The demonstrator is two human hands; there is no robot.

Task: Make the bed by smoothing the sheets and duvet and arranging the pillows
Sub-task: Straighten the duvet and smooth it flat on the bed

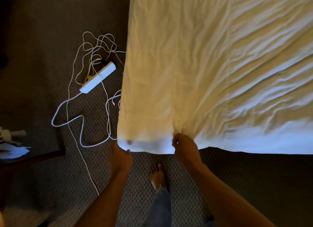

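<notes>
A cream-white duvet (203, 74) covers the bed and hangs over its near corner, heavily wrinkled on the right. My left hand (121, 156) grips the duvet's lower left corner at its hem. My right hand (185, 146) pinches the hem further right, where folds bunch and radiate outwards. Both arms reach forward from below. No pillows are in view.
A white power strip (99, 79) with tangled white cables (94, 49) lies on the patterned carpet left of the bed; one cable (81, 137) runs close to my left hand. A dark table (25, 152) with papers stands at left. My bare foot (158, 175) is on the carpet.
</notes>
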